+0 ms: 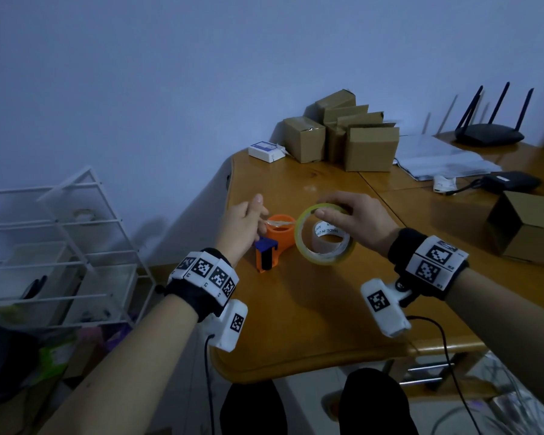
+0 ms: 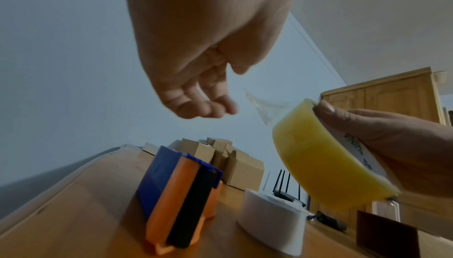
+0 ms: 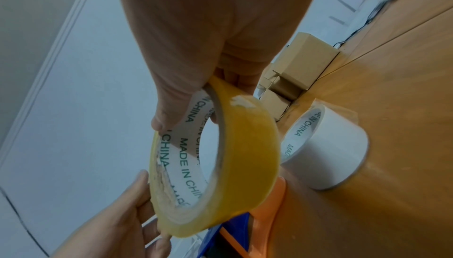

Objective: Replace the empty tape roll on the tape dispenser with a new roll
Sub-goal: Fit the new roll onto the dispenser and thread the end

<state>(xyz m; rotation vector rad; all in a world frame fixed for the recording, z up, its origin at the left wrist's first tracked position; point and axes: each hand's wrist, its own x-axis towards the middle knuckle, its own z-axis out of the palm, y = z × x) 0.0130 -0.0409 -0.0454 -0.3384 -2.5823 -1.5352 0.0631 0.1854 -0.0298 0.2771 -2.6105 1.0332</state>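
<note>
From the head view, our right hand (image 1: 355, 215) grips the new roll (image 1: 325, 238) above the orange dispenser (image 1: 275, 243), freeing its end. At the left wrist, our left hand (image 2: 196, 80) pinches the clear strip (image 2: 264, 107). At the right wrist, the empty core (image 3: 328, 148) stands aside.

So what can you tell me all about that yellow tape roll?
The yellow tape roll is a wide ring of shiny yellowish see-through tape on a white core printed "MADE IN CHINA". The right hand grips its top edge, holding it tilted in the air above the table. The left hand pinches a clear strip pulled off it.
</note>
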